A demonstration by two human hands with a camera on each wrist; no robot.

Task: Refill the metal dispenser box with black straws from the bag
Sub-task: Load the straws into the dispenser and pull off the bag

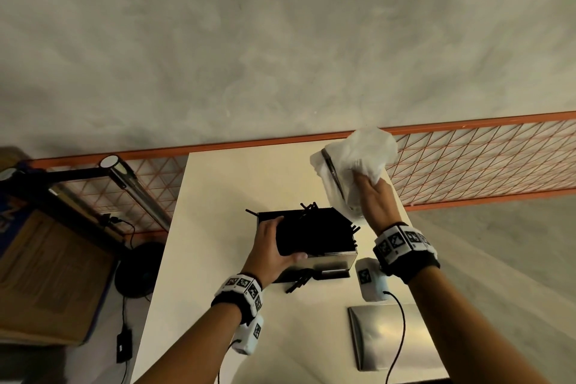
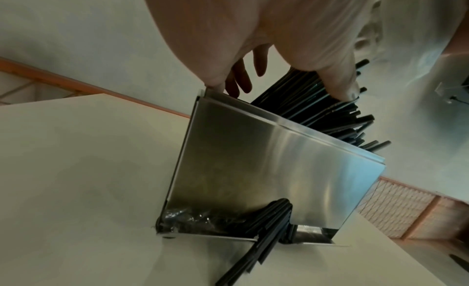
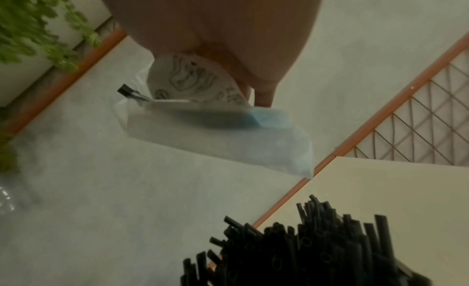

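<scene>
The metal dispenser box (image 1: 330,262) stands open-topped on the white table (image 1: 218,196), heaped with black straws (image 1: 314,234). My left hand (image 1: 277,243) lies spread over the pile's left end, thumb at the front rim; in the left wrist view the left hand (image 2: 279,59) presses the straws (image 2: 317,109) above the box (image 2: 253,160). A few straws (image 1: 297,283) poke out of the bottom slot. To the right and above the box, my right hand (image 1: 369,188) grips the crumpled clear bag (image 1: 358,156), which looks nearly empty, with one straw (image 3: 127,90) showing.
A flat metal lid (image 1: 383,337) lies on the table's near right. An orange wire-mesh rail (image 1: 467,159) runs behind the table. A cardboard box (image 1: 46,274) and a black stand with a metal tube (image 1: 131,187) are at the left. A green plant (image 3: 38,29) is nearby.
</scene>
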